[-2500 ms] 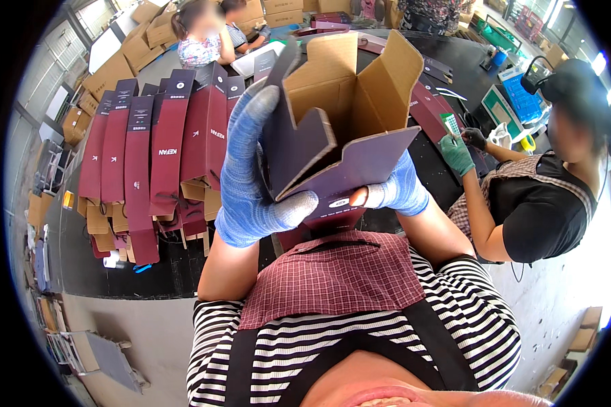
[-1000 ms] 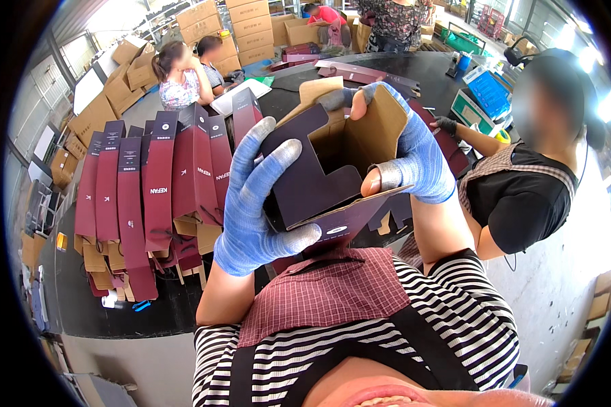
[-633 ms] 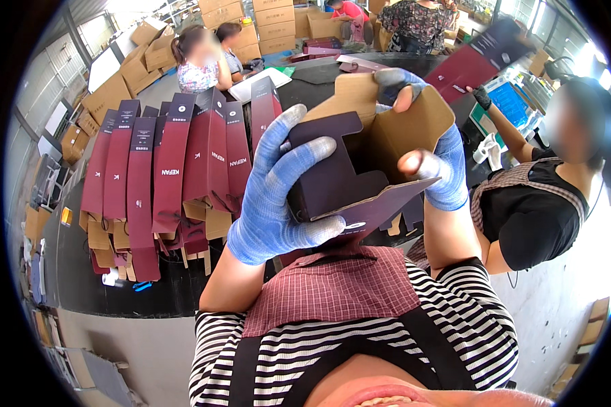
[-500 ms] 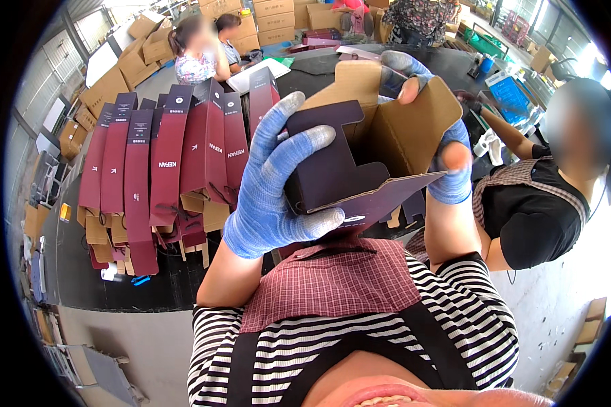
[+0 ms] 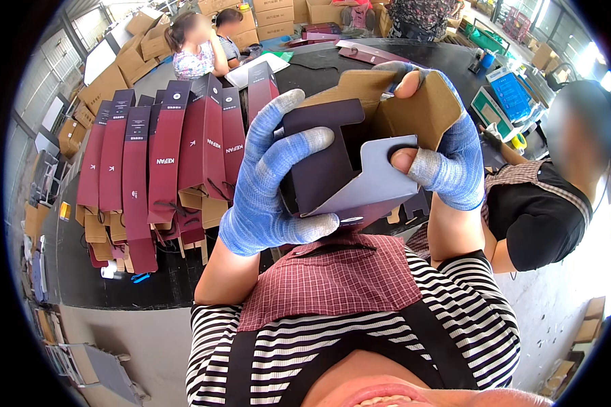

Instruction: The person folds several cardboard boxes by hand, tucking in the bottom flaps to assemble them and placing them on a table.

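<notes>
A dark purple and maroon cardboard box (image 5: 322, 152) is held up in front of my chest, its flapped end toward me. My left hand (image 5: 268, 173), in a blue knit glove, grips its left side, fingers over the dark flap and thumb along the near edge. On the right side, my right hand (image 5: 451, 159) has its thumb pressing the near flap (image 5: 373, 169), which is folded inward. The fingers of that hand reach round the far side, behind a raised brown flap (image 5: 424, 108). Bare fingertips show through the right glove. The box's lower end is hidden.
Several maroon boxes (image 5: 163, 159) with dark ends and cords lie side by side on the black table (image 5: 176, 288) at left. A co-worker (image 5: 543, 210) stands close at right, near a blue container (image 5: 509, 95). Two people sit across the table.
The near flap, which stuck out toward me, is now bent in over the opening. My right thumb has moved onto it. The co-worker's arm has drawn lower.
</notes>
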A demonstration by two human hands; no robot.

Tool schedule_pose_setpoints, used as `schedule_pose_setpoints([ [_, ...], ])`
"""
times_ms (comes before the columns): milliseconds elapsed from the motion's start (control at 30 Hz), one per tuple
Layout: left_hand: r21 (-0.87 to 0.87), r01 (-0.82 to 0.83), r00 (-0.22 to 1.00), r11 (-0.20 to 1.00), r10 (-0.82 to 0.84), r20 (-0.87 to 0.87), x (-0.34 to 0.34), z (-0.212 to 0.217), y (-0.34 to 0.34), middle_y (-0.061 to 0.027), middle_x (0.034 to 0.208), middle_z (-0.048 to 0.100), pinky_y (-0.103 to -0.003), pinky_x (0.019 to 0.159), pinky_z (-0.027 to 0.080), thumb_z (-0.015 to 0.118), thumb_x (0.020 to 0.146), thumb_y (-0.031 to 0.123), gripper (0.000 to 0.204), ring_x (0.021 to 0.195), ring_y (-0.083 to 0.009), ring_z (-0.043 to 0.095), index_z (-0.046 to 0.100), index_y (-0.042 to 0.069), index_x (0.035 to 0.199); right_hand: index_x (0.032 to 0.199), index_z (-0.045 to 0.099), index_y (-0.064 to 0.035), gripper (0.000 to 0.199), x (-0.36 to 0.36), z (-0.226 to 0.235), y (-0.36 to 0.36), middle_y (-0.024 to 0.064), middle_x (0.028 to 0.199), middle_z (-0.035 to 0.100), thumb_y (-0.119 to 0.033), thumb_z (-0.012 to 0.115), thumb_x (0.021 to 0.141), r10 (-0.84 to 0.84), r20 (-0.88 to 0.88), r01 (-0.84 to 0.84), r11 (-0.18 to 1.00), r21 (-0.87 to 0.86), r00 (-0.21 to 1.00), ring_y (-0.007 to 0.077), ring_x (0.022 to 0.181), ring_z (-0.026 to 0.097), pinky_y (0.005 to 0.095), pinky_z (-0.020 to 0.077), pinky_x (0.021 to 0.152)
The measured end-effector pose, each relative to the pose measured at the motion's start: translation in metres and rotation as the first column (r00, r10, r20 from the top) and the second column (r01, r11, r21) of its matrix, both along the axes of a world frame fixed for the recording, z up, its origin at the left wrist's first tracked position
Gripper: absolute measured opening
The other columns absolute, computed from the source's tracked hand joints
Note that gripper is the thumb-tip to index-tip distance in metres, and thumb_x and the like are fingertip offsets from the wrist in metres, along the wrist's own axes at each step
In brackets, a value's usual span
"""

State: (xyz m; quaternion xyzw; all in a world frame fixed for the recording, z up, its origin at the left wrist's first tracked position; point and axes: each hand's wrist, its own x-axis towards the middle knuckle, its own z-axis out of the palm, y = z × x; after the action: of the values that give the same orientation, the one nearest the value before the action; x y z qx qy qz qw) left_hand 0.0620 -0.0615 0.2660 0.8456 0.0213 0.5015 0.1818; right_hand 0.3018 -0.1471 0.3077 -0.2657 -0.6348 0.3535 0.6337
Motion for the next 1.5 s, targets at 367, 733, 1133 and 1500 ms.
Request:
schedule_pose_setpoints([
  [367,-0.024,0.058,0.998,0.998,-0.058,0.019,-0.005,-0.002,-0.006,-0.0242,0.153,0.034,-0.05,0.111,0.04,0.091,0.067,0.053,0.086,0.136,-0.0421,0.045,0.06,0.008,0.134,0.131,0.052,-0.0044,0.068,-0.006,-0.009,-0.011,0.0071,0.127,0.058,-0.009,0.086,0.072,0.023,-0.086,-0.026,0.999,-0.029,0.996,0.0172,0.118,0.056,0.0334,0.0446,0.1],
  [733,0.058,-0.121,0.986,0.991,0.126,-0.107,-0.01,0.023,-0.019,-0.0263,0.151,0.042,-0.049,0.111,0.042,0.091,0.064,0.051,0.091,0.134,-0.0441,0.05,0.06,0.003,0.135,0.132,0.052,-0.0042,0.069,-0.007,-0.015,-0.011,0.0067,0.128,0.056,-0.007,0.085,0.072,-0.03,-0.059,0.028,0.999,-0.034,0.998,0.0178,0.118,0.055,0.034,0.0444,0.1],
  [1133,0.094,-0.096,0.987,0.991,0.107,-0.119,-0.013,0.015,-0.016,-0.0281,0.153,0.041,-0.052,0.113,0.038,0.084,0.068,0.06,0.09,0.137,-0.0425,0.047,0.062,0.001,0.131,0.135,0.052,-0.0041,0.066,-0.015,-0.012,-0.02,0.0066,0.126,0.056,-0.001,0.079,0.075,-0.044,-0.082,0.042,0.998,-0.036,0.996,0.0168,0.116,0.055,0.0321,0.044,0.099],
  [1500,0.157,0.046,0.997,0.986,-0.036,-0.065,0.0,0.044,-0.011,-0.026,0.15,0.047,-0.058,0.116,0.029,0.076,0.081,0.057,0.076,0.144,-0.045,0.039,0.062,0.002,0.132,0.138,0.047,-0.004,0.063,-0.012,-0.016,-0.016,0.0071,0.125,0.055,-0.005,0.073,0.081,-0.051,-0.097,0.051,0.999,-0.001,0.994,0.0142,0.112,0.054,0.0315,0.0458,0.096],
])
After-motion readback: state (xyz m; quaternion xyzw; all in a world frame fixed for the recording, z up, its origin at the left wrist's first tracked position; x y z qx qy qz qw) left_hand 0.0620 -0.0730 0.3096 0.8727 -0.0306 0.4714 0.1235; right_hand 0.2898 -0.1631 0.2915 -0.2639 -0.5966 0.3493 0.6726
